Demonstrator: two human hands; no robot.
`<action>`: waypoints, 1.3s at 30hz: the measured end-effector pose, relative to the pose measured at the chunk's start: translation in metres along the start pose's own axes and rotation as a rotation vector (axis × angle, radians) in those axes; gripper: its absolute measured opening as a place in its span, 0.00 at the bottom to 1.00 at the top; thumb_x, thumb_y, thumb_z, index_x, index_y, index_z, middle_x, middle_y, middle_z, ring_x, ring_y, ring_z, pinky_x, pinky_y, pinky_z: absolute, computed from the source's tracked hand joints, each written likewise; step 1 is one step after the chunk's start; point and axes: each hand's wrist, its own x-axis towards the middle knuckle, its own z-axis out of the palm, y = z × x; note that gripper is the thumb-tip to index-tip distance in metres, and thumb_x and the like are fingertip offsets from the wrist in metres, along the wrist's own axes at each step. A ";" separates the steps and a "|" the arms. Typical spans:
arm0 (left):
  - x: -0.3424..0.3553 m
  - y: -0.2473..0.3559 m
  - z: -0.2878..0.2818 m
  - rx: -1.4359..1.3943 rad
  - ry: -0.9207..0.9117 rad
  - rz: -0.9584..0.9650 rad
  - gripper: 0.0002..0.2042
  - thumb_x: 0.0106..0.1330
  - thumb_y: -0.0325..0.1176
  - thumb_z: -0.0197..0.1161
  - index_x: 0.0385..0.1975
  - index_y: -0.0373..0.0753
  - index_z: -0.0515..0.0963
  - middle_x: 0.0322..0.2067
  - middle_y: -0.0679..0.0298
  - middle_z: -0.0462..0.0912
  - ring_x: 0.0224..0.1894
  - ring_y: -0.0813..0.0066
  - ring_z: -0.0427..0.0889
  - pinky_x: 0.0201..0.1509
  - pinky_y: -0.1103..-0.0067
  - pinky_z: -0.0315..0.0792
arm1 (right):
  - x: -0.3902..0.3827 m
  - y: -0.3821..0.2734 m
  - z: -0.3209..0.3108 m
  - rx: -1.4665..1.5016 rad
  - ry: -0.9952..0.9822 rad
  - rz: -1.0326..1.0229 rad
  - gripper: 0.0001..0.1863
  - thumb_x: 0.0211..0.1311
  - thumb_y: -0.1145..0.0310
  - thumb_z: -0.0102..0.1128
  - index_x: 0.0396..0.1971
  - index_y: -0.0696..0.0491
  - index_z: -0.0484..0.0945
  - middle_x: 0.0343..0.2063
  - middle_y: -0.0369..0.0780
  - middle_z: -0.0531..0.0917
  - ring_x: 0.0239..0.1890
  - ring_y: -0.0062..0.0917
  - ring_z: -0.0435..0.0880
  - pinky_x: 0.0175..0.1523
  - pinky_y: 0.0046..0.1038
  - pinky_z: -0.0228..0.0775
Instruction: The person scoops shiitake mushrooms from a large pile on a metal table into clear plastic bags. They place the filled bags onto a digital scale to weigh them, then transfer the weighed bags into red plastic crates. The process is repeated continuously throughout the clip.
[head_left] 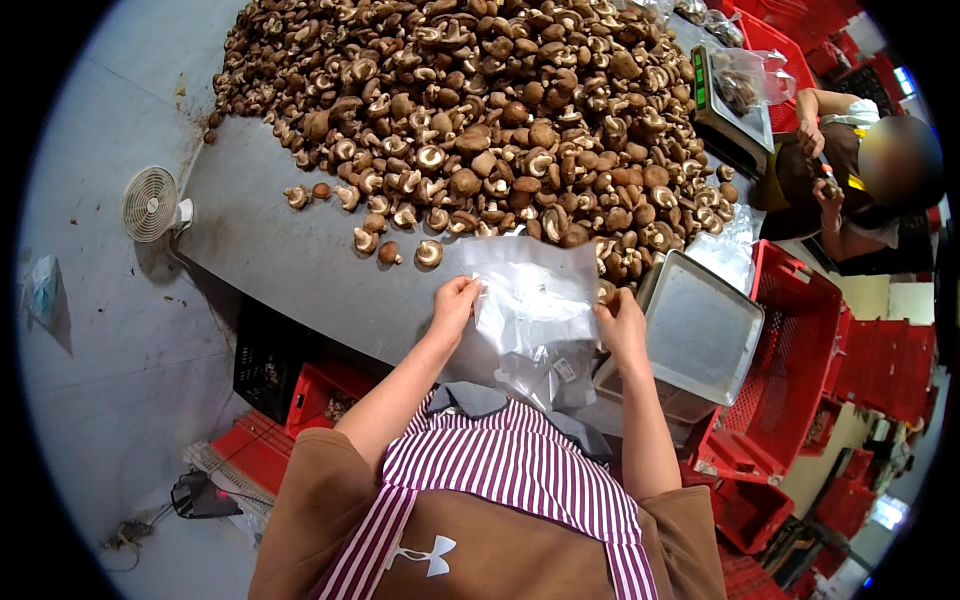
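A clear plastic bag (pixel 540 300) is stretched between my two hands at the table's near edge. My left hand (pixel 458 302) pinches its left side, and my right hand (pixel 622 318) grips the opposite side. No mushrooms can be made out inside it. Just beyond the bag, a large heap of brown-capped shiitake mushrooms (pixel 470 130) covers much of the grey table (pixel 270 220). A few loose mushrooms (pixel 428 254) lie close to my left hand. Right of my right hand stands a scale with a metal tray (pixel 700 320).
A small fan (pixel 152 204) is at the table's left edge. Red crates (pixel 775 370) stand to the right, with another red crate (pixel 330 395) below the table at left. At far right, a person (pixel 850 170) works beside a second scale (pixel 735 110) with a bag on it.
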 end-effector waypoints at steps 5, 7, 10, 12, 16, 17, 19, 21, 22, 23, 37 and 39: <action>-0.026 0.013 0.011 0.011 -0.054 -0.004 0.10 0.71 0.35 0.57 0.36 0.35 0.78 0.27 0.67 0.80 0.26 0.80 0.81 0.28 0.84 0.75 | -0.031 -0.059 -0.005 -0.033 0.119 -0.410 0.12 0.57 0.72 0.65 0.39 0.58 0.76 0.40 0.46 0.79 0.45 0.40 0.79 0.51 0.36 0.70; -0.033 0.016 0.024 0.066 -0.063 0.092 0.09 0.70 0.34 0.59 0.34 0.34 0.79 0.26 0.67 0.79 0.25 0.80 0.79 0.28 0.83 0.74 | -0.039 -0.081 0.001 0.110 -0.009 -0.424 0.14 0.57 0.70 0.66 0.42 0.57 0.77 0.42 0.45 0.79 0.46 0.38 0.78 0.53 0.35 0.69; -0.046 0.028 0.039 0.275 -0.036 0.348 0.09 0.67 0.32 0.61 0.31 0.31 0.78 0.25 0.65 0.77 0.23 0.77 0.76 0.26 0.80 0.71 | -0.032 -0.095 0.011 0.137 0.007 -0.511 0.16 0.56 0.66 0.68 0.42 0.57 0.77 0.39 0.43 0.81 0.48 0.38 0.77 0.53 0.36 0.68; -0.052 0.037 0.043 0.481 -0.005 0.563 0.09 0.66 0.31 0.63 0.30 0.29 0.78 0.24 0.62 0.76 0.23 0.75 0.75 0.27 0.78 0.69 | -0.030 -0.091 0.013 0.100 -0.012 -0.545 0.16 0.56 0.65 0.68 0.42 0.56 0.77 0.37 0.42 0.82 0.47 0.37 0.78 0.53 0.36 0.67; -0.057 0.038 0.043 0.361 -0.029 0.463 0.08 0.66 0.30 0.62 0.31 0.30 0.78 0.25 0.60 0.76 0.24 0.74 0.74 0.29 0.76 0.67 | -0.037 -0.092 0.000 -0.022 -0.432 -0.271 0.15 0.56 0.63 0.69 0.40 0.55 0.80 0.30 0.41 0.82 0.33 0.33 0.83 0.38 0.32 0.73; -0.058 0.039 0.045 0.349 -0.051 0.476 0.08 0.67 0.30 0.61 0.32 0.30 0.79 0.26 0.61 0.77 0.24 0.75 0.74 0.28 0.77 0.68 | -0.043 -0.090 0.004 0.030 -0.363 -0.253 0.15 0.56 0.63 0.69 0.36 0.57 0.80 0.30 0.45 0.82 0.28 0.33 0.83 0.31 0.31 0.73; -0.061 0.038 0.050 0.330 -0.092 0.500 0.08 0.68 0.30 0.60 0.33 0.30 0.79 0.27 0.62 0.78 0.24 0.76 0.75 0.28 0.78 0.69 | -0.049 -0.088 0.011 0.106 -0.215 -0.356 0.14 0.56 0.64 0.69 0.35 0.59 0.80 0.29 0.46 0.83 0.28 0.33 0.84 0.32 0.32 0.74; -0.067 0.038 0.060 0.176 -0.141 0.388 0.09 0.70 0.30 0.58 0.35 0.30 0.79 0.28 0.63 0.79 0.24 0.79 0.75 0.28 0.79 0.70 | -0.051 -0.083 0.015 0.142 -0.137 -0.381 0.13 0.57 0.66 0.68 0.35 0.59 0.79 0.29 0.46 0.83 0.28 0.33 0.84 0.34 0.32 0.75; -0.069 0.038 0.063 0.099 -0.168 0.332 0.09 0.71 0.30 0.57 0.37 0.30 0.79 0.28 0.63 0.79 0.24 0.80 0.75 0.27 0.80 0.70 | -0.051 -0.079 0.018 0.140 -0.133 -0.356 0.12 0.58 0.68 0.67 0.35 0.59 0.79 0.29 0.46 0.83 0.28 0.32 0.84 0.34 0.32 0.75; -0.069 0.036 0.062 0.120 -0.215 0.328 0.10 0.72 0.30 0.55 0.40 0.29 0.78 0.30 0.65 0.79 0.25 0.82 0.77 0.28 0.83 0.73 | -0.052 -0.074 0.020 0.138 -0.129 -0.331 0.11 0.58 0.69 0.67 0.36 0.59 0.78 0.29 0.45 0.83 0.29 0.31 0.84 0.35 0.31 0.75; -0.088 0.026 0.069 0.148 -0.305 0.243 0.09 0.72 0.30 0.55 0.46 0.33 0.78 0.32 0.70 0.77 0.30 0.86 0.77 0.35 0.86 0.74 | -0.063 -0.032 0.003 1.036 -0.500 0.190 0.13 0.62 0.71 0.64 0.44 0.56 0.75 0.35 0.35 0.81 0.37 0.17 0.79 0.44 0.22 0.70; -0.093 0.026 0.071 0.168 -0.314 0.285 0.09 0.70 0.29 0.57 0.45 0.33 0.77 0.33 0.70 0.77 0.31 0.85 0.77 0.35 0.86 0.73 | -0.068 -0.031 0.002 1.093 -0.494 0.218 0.13 0.62 0.70 0.64 0.45 0.56 0.75 0.35 0.35 0.80 0.36 0.17 0.79 0.42 0.21 0.71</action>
